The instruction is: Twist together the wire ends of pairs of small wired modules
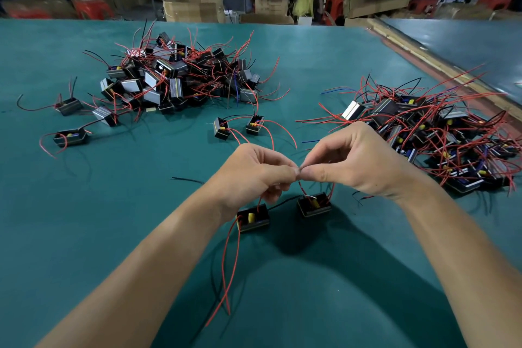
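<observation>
Two small black modules with yellow parts hang just above the green table: the left module (pixel 253 218) and the right module (pixel 314 204). Red wires rise from each to my fingertips. My left hand (pixel 254 171) pinches one red wire end, and my right hand (pixel 356 162) pinches the other. The fingertips of both hands meet at the wire ends (pixel 299 171), which my fingers mostly hide. Long red wires (pixel 230 268) trail from the left module toward me.
A big pile of modules (pixel 175 79) lies at the back left, another pile (pixel 440 138) at the right. Two modules (pixel 237 127) sit just beyond my hands, with loose ones (pixel 70 137) at the left. Cardboard boxes and people stand behind the table's far edge.
</observation>
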